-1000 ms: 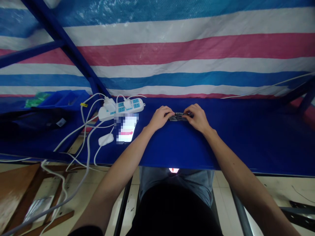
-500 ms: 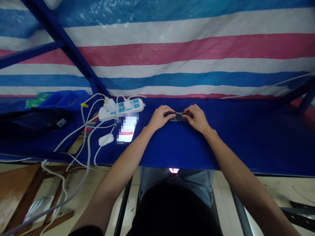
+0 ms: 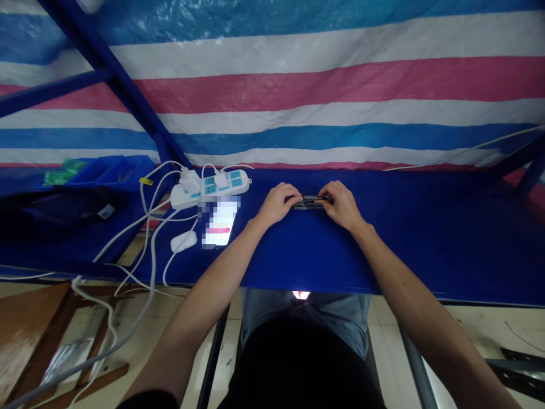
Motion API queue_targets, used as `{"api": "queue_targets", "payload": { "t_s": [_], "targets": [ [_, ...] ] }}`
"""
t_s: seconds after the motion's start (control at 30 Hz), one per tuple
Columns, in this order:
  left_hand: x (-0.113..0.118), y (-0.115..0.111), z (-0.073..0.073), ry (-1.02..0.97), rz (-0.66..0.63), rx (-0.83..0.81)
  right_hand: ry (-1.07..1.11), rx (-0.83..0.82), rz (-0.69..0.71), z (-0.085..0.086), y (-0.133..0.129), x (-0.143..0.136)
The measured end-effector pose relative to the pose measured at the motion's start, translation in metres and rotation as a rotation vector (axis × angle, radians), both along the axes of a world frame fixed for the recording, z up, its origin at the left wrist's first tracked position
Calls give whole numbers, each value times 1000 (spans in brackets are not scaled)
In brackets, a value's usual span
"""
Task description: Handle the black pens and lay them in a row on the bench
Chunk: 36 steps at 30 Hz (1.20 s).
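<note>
Several slim black pens [image 3: 309,203] lie side by side across the blue tabletop [image 3: 306,250], roughly parallel to its far edge. My left hand [image 3: 281,200] pinches the pens at their left end, thumb on the near side and fingers curled over the far side. At the right end, my right hand [image 3: 338,203] grips them in the same way. The middle of the bundle shows between my two hands; the ends are covered by my fingers. How many pens are held, and whether they touch the table, I cannot tell.
Left of my hands lies a lit phone [image 3: 220,224], its screen partly blurred. Behind it is a white power strip [image 3: 208,189] with plugs and loose white cables. A white charger [image 3: 184,242] sits nearby. Blue bins [image 3: 114,170] stand far left. A striped sheet [image 3: 298,91] hangs behind.
The pens between my hands have tilted or settled slightly, and their near side shows a little differently. Both hands stay in almost the same place.
</note>
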State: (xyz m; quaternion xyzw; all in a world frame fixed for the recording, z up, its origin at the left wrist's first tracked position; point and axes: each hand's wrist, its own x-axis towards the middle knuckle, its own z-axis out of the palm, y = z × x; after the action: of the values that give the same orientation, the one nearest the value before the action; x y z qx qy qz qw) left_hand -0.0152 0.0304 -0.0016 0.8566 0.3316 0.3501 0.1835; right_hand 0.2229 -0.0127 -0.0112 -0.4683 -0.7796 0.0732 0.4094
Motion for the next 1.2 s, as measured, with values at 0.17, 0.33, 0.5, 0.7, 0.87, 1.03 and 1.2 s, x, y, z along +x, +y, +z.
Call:
{"api": "queue_targets", "payload": {
  "t_s": [0.17, 0.33, 0.5, 0.7, 0.87, 1.03, 1.2],
  "targets": [
    [1, -1, 1, -32, 11, 25, 6, -20, 13, 1, 0, 0],
    [1, -3, 2, -50, 6, 39, -11, -24, 9, 4, 0, 0],
    [0, -4, 4, -150, 43, 26, 12, -7, -71, 5, 0, 4],
    [-2, -1, 3, -299, 129, 26, 647, -222, -72, 11, 4, 6],
    [-2, -1, 3, -315, 129, 1, 1046, -600, 193, 21, 2, 9],
    [-2, -1, 2, -315, 124, -8, 1164, -693, 323, 20, 2, 13],
    [-2, 0, 0, -275, 90, -17, 1205, -648, 383, 13, 4, 11]
  ]
}}
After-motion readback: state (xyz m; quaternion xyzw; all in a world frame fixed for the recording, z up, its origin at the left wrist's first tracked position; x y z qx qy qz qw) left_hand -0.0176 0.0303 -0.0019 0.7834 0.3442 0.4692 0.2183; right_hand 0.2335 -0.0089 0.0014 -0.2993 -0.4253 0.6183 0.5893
